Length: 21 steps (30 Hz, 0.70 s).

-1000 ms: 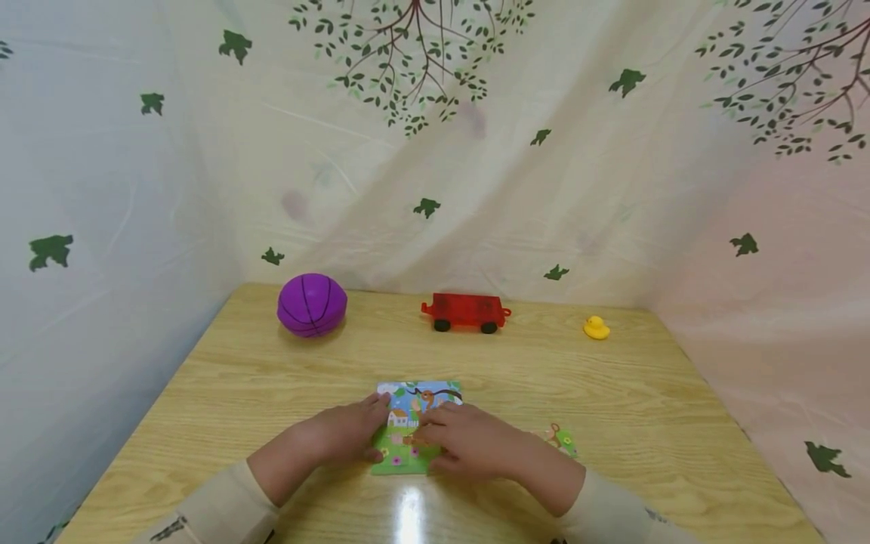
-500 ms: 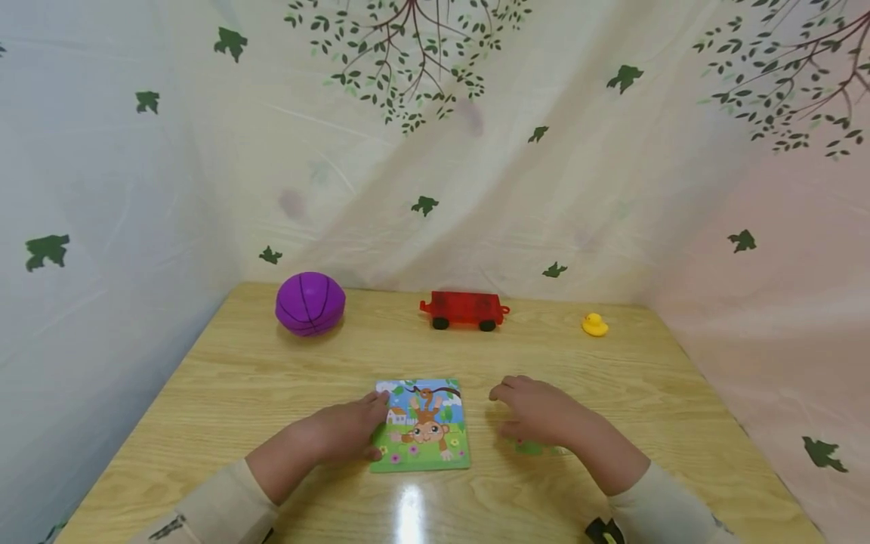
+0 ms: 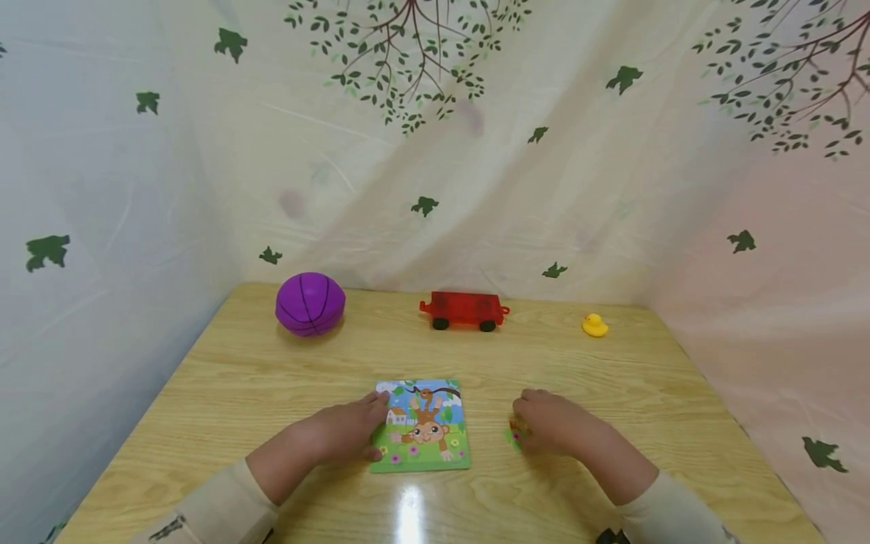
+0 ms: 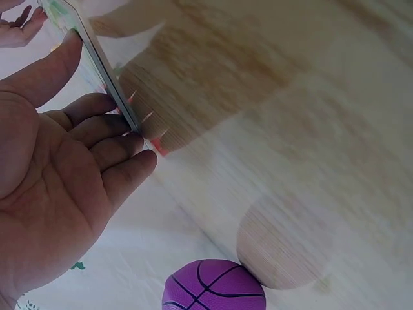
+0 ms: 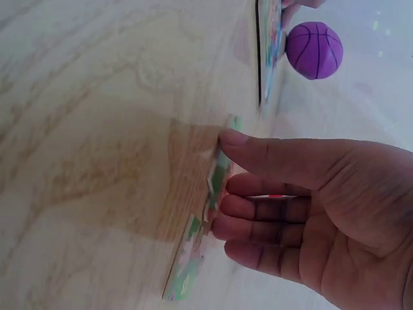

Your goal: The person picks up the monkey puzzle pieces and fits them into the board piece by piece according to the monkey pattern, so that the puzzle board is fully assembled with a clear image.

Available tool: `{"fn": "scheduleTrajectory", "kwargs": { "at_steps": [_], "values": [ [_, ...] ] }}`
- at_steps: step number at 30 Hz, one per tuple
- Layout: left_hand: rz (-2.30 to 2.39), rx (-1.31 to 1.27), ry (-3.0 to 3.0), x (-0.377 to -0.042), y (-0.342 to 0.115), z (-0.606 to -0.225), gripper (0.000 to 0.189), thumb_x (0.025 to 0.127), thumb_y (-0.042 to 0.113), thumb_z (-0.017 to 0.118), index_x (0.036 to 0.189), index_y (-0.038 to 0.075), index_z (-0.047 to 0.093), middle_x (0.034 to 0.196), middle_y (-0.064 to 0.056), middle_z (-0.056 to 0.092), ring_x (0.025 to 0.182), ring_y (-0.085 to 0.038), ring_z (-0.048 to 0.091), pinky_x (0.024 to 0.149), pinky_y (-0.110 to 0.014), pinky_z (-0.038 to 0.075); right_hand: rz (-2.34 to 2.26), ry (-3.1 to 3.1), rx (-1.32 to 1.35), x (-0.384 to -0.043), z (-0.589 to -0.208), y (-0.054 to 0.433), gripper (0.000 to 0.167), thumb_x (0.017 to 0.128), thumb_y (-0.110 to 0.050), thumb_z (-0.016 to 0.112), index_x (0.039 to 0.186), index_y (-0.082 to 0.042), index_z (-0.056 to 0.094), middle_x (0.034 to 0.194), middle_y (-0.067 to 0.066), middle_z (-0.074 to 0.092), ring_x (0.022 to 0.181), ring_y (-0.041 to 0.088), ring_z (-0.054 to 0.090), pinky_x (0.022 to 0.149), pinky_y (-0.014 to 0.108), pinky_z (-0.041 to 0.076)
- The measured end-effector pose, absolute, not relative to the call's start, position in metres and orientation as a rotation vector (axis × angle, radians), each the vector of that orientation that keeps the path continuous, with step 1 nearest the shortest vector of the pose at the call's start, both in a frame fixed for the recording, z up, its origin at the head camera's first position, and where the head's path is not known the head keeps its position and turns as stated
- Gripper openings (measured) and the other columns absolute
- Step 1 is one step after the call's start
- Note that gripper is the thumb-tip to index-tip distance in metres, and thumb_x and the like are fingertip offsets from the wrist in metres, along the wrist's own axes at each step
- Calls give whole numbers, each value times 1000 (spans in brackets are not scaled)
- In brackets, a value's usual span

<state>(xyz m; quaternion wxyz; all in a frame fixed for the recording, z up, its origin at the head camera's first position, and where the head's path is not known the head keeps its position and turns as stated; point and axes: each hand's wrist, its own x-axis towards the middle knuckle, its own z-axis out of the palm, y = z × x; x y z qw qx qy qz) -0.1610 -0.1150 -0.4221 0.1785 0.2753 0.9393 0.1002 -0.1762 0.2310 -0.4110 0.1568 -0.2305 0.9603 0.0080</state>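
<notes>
A square jigsaw puzzle (image 3: 424, 434) with a hanging monkey picture lies flat on the table in the head view. My left hand (image 3: 350, 431) rests along its left side, fingertips at the upper corner and thumb lower down. In the left wrist view, the thumb and fingertips of that hand (image 4: 71, 148) touch the puzzle's edge (image 4: 106, 74), spread apart. To the right, my right hand (image 3: 553, 423) holds a puzzle piece (image 3: 514, 434) between thumb and fingers, close over the table. Another puzzle piece (image 5: 184, 265) lies beside it in the right wrist view, while the right hand's palm hides both in part.
Along the back of the wooden table (image 3: 381, 344) stand a purple ball (image 3: 310, 304), a red toy wagon (image 3: 466, 310) and a yellow rubber duck (image 3: 594, 326). A cloth with printed leaves (image 3: 424, 205) hangs behind and at both sides.
My right hand has left the puzzle, moved right to the loose pieces and closed its fingers on one. The monkey picture is now uncovered. The left hand has stayed put.
</notes>
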Motion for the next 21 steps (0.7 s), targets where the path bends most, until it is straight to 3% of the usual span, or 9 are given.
{"fn": "scheduleTrajectory", "kwargs": {
  "at_steps": [4,16,21],
  "values": [
    [291,778,2660,-161,-115,-423,79,87,38,72,148,2,36,158,-19,30,143,-37,36,114,-48,39,70,2780,-708,-175,-411,225,21,82,-21,80,90,-10,65,84,-4,55,75,11,51,70,31,52],
    [290,790,2665,-162,-117,-425,80,87,38,72,148,2,35,158,-19,30,143,-36,35,114,-47,39,56,2813,-826,-174,-419,218,21,82,-26,78,88,-12,64,81,-6,51,70,10,46,64,29,48],
    [289,792,2669,-161,-117,-424,80,86,38,73,147,2,37,158,-20,30,143,-37,36,114,-47,39,16,2779,-913,-176,-420,207,26,83,-33,76,95,-13,65,84,-8,52,74,8,46,67,27,49]
  ]
}}
